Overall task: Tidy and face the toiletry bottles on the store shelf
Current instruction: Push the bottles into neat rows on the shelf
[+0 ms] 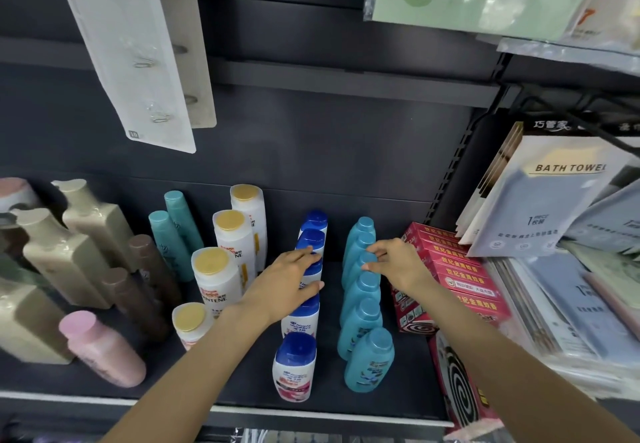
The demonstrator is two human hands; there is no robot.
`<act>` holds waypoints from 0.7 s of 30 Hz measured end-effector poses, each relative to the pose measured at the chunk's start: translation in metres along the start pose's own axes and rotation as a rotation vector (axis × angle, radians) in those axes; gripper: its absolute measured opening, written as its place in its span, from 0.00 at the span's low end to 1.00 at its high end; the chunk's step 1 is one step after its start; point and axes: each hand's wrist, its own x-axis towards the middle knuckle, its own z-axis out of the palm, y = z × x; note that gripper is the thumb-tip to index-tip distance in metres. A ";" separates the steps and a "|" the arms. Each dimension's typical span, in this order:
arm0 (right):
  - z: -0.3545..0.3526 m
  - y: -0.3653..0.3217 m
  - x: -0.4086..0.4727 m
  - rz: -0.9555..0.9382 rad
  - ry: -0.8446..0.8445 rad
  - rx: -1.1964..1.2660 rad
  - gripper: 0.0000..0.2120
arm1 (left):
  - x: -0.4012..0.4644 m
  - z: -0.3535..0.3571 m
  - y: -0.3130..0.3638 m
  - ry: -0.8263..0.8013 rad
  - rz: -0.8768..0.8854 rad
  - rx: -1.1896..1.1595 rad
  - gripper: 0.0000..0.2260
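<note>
On the dark shelf (408, 387) a row of white bottles with blue caps (295, 366) runs front to back at the middle. Right of it stands a row of several all-blue bottles (370, 361). My left hand (284, 283) reaches into the white row, its fingers and thumb round a bottle in the middle of that row. My right hand (394, 262) reaches to the blue row, with its fingertips pinching the cap of a mid-row bottle. White bottles with gold caps (216, 271) stand further left.
Teal bottles (173, 234), brown bottles (138, 286), beige bottles (69, 255) and a pink bottle (100, 349) fill the shelf's left part. Red boxes (460, 279) stand right of the blue row. Bath towel packs (540, 200) hang at the right. A white strip (128, 47) hangs above.
</note>
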 end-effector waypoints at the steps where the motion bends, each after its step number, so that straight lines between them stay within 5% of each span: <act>1: -0.001 0.001 0.000 0.004 -0.002 0.013 0.20 | 0.000 0.000 0.000 0.002 0.000 0.000 0.26; 13: 0.000 0.003 -0.025 -0.129 0.089 -0.054 0.17 | -0.006 -0.001 0.006 0.055 -0.010 0.011 0.24; 21: 0.006 0.003 -0.033 -0.146 -0.008 -0.186 0.18 | -0.013 0.000 0.001 0.043 -0.005 0.037 0.23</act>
